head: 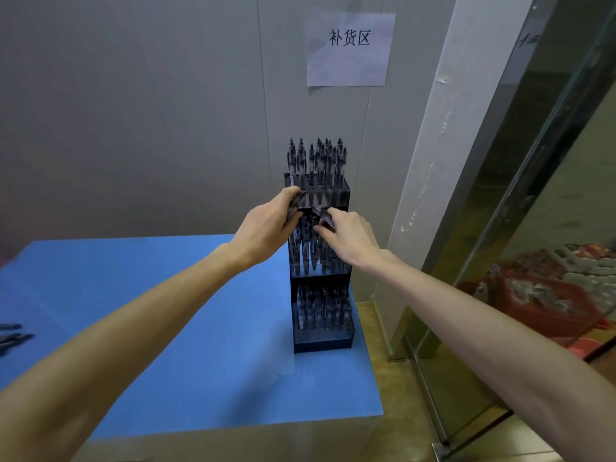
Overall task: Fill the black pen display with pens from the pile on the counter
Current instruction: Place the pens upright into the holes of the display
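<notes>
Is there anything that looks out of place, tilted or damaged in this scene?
Nothing looks damaged. A few loose black pens lie flat at the blue counter's left edge, not in the tall black tiered pen display.

Black pen display (321, 341) stands upright on blue desk (186, 328), near its 3 o'clock edge; three tiers, all holding pens. Left hand (266, 228) grips a bundle of pens (295, 208) at the display's 9 o'clock side, top tier level. Right hand (346, 236) pinches a single pen (321, 216) in front of the middle tier. Pen pile (13, 336) at desk's 9 o'clock edge. Paper sign (350, 48) on wall at 12 o'clock.
</notes>
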The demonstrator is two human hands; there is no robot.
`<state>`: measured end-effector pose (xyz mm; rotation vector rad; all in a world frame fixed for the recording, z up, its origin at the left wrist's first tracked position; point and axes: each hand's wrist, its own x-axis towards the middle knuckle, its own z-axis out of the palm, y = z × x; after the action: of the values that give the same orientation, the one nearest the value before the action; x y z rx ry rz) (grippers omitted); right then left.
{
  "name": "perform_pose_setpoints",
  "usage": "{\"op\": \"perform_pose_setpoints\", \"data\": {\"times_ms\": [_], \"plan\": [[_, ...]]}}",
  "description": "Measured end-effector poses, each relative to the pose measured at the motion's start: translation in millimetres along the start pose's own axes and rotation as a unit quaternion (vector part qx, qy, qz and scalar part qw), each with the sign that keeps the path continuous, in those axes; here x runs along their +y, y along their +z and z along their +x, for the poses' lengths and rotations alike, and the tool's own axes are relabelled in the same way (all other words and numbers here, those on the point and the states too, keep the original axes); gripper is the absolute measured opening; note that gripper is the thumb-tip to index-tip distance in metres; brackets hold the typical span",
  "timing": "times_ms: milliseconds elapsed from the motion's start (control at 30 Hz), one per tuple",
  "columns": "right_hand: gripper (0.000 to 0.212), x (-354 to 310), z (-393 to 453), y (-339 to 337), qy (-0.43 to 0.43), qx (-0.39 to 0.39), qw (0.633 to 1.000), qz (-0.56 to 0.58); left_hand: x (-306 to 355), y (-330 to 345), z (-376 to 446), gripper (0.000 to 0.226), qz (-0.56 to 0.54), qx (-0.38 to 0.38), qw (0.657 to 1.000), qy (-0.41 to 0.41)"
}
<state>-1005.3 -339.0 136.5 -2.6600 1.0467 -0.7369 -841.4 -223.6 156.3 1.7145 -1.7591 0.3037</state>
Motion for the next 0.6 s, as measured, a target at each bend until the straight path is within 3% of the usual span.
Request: {"op": "perform_pose_setpoints", "data": {"times_ms": [100, 300, 600], "plan": [[0.027, -4.4, 6.6, -4.0, 0.005, -0.024, 1.000, -0.020, -2.3, -1.2, 5.5, 0.041, -0.003, -0.008, 1.000, -0.008], [0.047, -11.8, 36.0, -18.8, 0.093, -0.104, 0.990, 0.009, -9.3, -6.9, 17.1, 0.040, -0.012, 0.006, 1.000, -0.024], [0.045, -9.5, 42.4, -16.0, 0.112, -0.124, 0.985, 0.034, -27.2, -11.9, 25.5, 0.041, -0.023, 0.035, 0.998, -0.053]]}}
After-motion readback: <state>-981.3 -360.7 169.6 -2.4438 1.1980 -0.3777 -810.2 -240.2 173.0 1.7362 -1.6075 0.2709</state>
